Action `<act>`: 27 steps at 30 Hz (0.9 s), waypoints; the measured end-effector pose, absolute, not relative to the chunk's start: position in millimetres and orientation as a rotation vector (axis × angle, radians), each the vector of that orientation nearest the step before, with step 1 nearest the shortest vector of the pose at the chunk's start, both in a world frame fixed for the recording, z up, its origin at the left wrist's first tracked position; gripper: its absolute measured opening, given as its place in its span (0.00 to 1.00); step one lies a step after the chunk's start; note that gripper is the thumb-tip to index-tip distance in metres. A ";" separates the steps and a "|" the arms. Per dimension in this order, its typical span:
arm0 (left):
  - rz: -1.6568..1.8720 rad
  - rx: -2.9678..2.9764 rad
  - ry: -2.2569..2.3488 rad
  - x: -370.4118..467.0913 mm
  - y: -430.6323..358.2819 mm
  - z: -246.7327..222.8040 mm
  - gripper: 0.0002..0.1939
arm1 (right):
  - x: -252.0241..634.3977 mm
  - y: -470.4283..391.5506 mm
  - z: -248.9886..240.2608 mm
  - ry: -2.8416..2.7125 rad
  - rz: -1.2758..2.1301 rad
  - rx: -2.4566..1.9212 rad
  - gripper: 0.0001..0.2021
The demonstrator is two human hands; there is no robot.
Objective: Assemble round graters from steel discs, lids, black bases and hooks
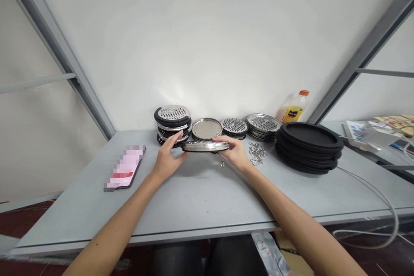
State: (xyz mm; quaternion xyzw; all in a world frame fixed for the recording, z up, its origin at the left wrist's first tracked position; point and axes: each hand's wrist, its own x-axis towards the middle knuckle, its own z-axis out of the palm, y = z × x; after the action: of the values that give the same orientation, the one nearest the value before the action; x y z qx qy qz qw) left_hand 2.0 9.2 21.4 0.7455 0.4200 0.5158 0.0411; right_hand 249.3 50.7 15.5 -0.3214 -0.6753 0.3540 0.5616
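Observation:
A round metal grater is held nearly edge-on above the desk, its silver rim facing me and a thin black layer underneath. My left hand grips its left edge, fingers over the top and thumb lower down. On the opposite edge, my right hand is closed around the rim. A small wire clip shows just below the grater near my right fingers; whether it is attached cannot be told. Loose wire clips lie in a pile right of my right hand.
Behind stand a stack of black-rimmed graters, plain metal discs, small grater plates and wider ringed plates. Black rings are piled at right, before a juice bottle. A phone lies left; a cable crosses the right side.

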 end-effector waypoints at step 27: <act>1.527 2.012 0.987 -6.1 12.9 19.4 0.16 | 257.1 38.6 26.4 -1.918 0.460 -0.680 0.24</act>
State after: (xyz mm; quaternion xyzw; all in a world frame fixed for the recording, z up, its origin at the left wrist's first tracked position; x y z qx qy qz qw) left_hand -6.1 12.9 19.4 0.7249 0.3555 0.5500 0.2134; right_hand 257.1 38.6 26.4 -0.2815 -0.7944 0.1907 0.5033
